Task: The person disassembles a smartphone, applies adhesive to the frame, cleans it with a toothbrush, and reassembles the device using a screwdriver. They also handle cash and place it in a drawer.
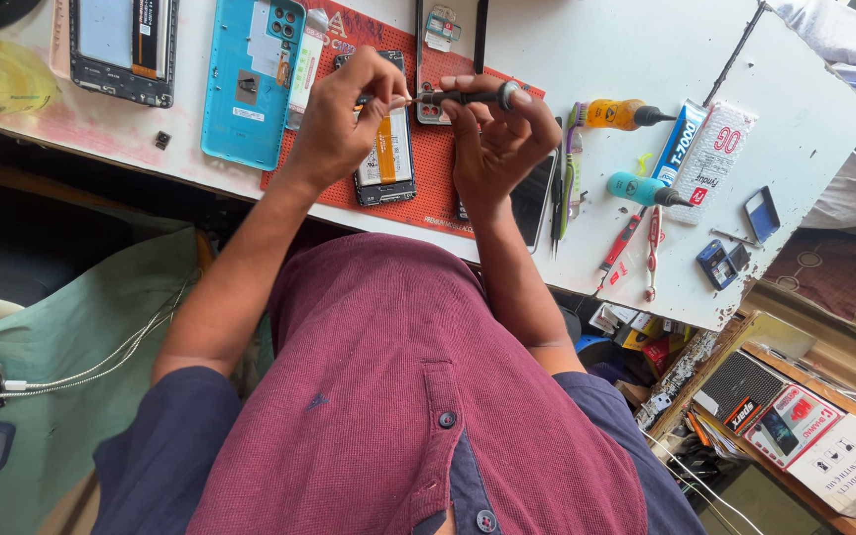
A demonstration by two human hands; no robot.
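My right hand [499, 139] grips a black-handled screwdriver [468, 96] that lies level, its tip pointing left. My left hand [347, 111] pinches the fingertips around that tip; whether a tiny part sits there I cannot tell. Both hands hover over an opened phone with an orange-striped battery [386, 159], which lies on a red-orange work mat [428, 168]. A dark-screened phone [533, 193] lies partly under my right hand.
A light blue phone back cover [250, 79] and a stripped phone frame [123, 50] lie left of the mat. Right of it sit tweezers [559, 198], an orange bottle [618, 114], a teal bottle [641, 188], a glue tube [681, 139] and small parts. The table's near edge [587, 287] runs diagonally.
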